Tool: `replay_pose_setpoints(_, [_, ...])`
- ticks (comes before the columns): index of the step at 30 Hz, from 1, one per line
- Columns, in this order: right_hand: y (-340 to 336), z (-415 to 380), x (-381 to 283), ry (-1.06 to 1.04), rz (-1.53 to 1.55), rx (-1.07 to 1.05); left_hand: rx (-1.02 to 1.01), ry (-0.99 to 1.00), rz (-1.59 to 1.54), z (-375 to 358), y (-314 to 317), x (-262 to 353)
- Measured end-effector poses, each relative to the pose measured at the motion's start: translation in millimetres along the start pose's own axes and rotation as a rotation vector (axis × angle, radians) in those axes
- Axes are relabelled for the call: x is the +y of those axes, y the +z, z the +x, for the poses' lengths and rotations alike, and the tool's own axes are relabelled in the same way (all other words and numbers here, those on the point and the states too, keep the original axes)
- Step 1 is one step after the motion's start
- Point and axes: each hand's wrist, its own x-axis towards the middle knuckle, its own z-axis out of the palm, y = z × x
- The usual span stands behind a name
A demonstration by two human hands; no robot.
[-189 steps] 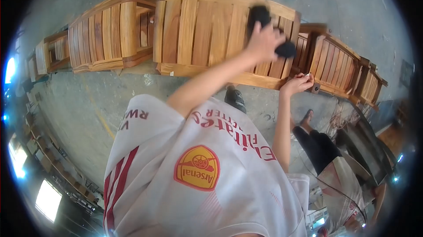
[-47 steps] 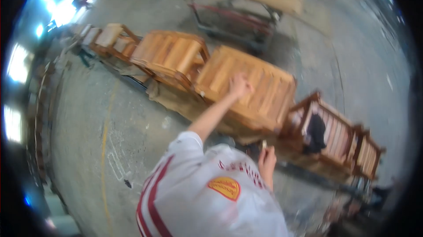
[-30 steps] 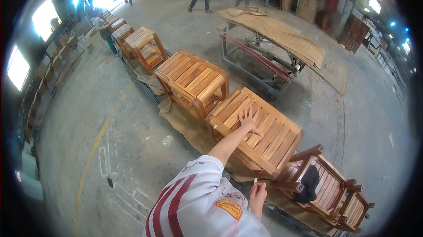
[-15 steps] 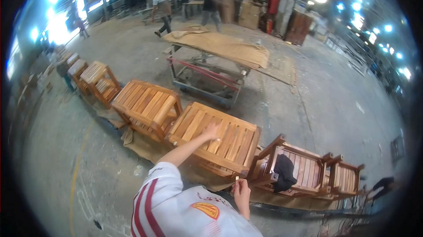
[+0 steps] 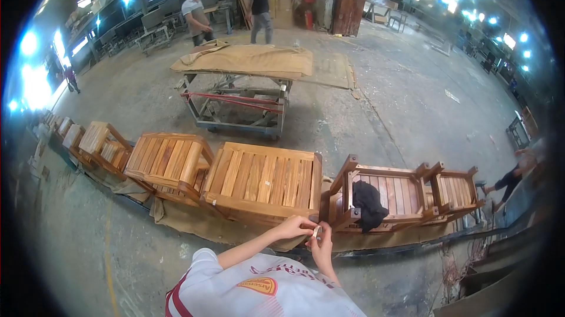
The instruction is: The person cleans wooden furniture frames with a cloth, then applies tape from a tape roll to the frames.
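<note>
In front of me, at the near right corner of a slatted wooden table (image 5: 244, 173), my two hands come together. My right hand (image 5: 321, 249) pinches a small whitish piece (image 5: 316, 231), too small to make out exactly. The fingers of my left hand (image 5: 293, 227) are closed at the same piece, from the left side. A tiny white bit (image 5: 268, 183) lies on the table's slats, and another white spot (image 5: 213, 202) shows on its front left edge.
More slatted wooden pieces (image 5: 162, 158) stand in a row to the left. To the right lie upturned wooden frames (image 5: 397, 190), with a black cloth (image 5: 369, 205) over one. Beyond is a metal cart (image 5: 235, 102) covered with brown sheeting (image 5: 253, 61). Two people (image 5: 259, 5) are behind it.
My left hand has left the table's slats and come back to my right hand, closing at the whitish piece. My view has turned right. The two people in the background have shifted.
</note>
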Motion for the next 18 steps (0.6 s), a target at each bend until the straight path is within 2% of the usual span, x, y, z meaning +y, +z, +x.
replay_pose_setpoints(7, [2.9,-6.4,11.7,0.004,0.108,0.029,0.097,0.024,-0.127,-3.5,11.5,4.9])
replay_pose_setpoints(10, [2.7,-10.8,12.3,0.019,0.147,0.029,0.142,0.029,-0.065,-8.6,15.1,9.4])
replay_pose_setpoints(13, [-0.6,-14.1,8.4,0.043,0.182,0.015,0.303,0.107,0.090,-20.1,18.0,25.8])
replay_pose_setpoints(14, [-2.0,-15.9,11.3,0.049,0.177,0.010,0.310,0.072,0.179,-27.5,17.9,36.4])
replay_pose_setpoints(18, [-2.4,-24.6,15.0,0.078,0.117,0.064,0.350,0.107,0.187,-46.6,31.3,42.9])
